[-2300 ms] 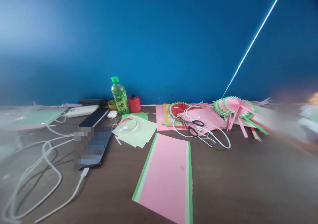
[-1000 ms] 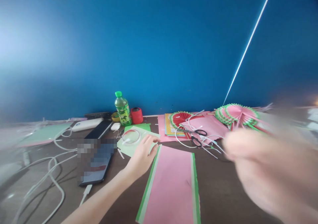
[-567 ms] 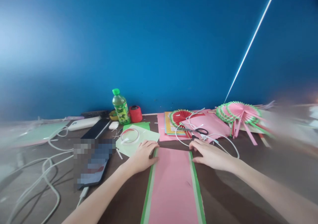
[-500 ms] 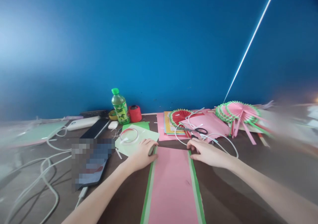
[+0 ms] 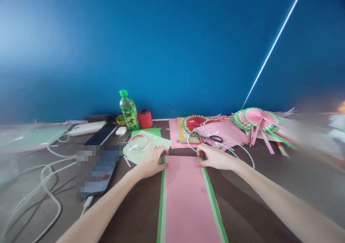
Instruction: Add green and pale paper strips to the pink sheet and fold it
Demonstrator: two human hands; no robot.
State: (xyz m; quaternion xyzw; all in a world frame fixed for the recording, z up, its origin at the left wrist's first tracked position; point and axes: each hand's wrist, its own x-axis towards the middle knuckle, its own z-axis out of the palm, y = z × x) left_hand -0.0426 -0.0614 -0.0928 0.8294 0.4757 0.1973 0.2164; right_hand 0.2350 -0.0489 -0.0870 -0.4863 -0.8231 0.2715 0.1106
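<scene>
A long pink paper strip, bordered in pale and dark green along both sides, lies lengthwise in front of me. At its far left corner, my left hand pinches the green edge between curled fingers and thumb. My right hand grips the far right corner the same way, its fingertips closed on the border. The paper's near end runs out of the bottom of the view. Just beyond my right hand lie dark-handled scissors on pink sheets. A pale green sheet sits beyond my left hand.
Pleated paper fans, one red and a pink-green group, lie at the back. A green bottle and red thread spool stand by the blue wall. Phones and white cables occupy the left.
My right hand has shifted slightly left, with its fingertips closer on the strip's corner. My left hand stays at its corner. The whole view has moved a little.
</scene>
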